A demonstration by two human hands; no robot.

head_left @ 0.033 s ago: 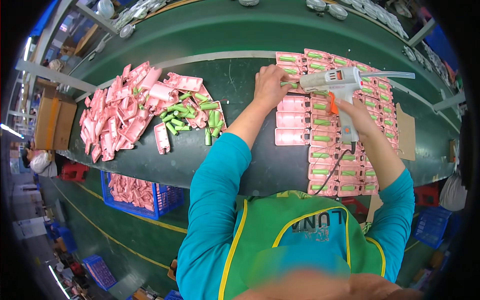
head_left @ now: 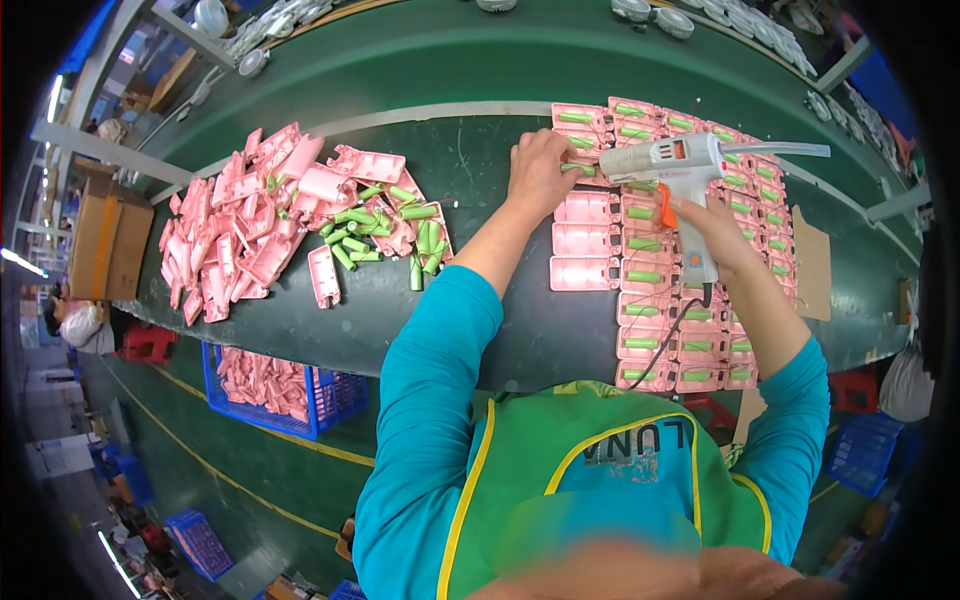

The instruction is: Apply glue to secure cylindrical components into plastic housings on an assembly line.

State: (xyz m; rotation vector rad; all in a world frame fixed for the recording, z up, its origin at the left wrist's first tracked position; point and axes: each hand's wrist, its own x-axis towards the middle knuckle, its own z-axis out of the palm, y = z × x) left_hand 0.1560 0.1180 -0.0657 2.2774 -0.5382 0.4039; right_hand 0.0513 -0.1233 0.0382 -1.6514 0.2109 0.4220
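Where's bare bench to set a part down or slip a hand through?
Bare green worktop shows between the left sleeve and the pink shell rows, and another patch between the loose green cylinders and the left hand. Crowded: the pink heap at left, and the rows at right, with the glue gun in the right hand above them.

I see a dark green surface carrying a pink shell heap, green cylinders at the heap's right side, and neat shell rows farther right.
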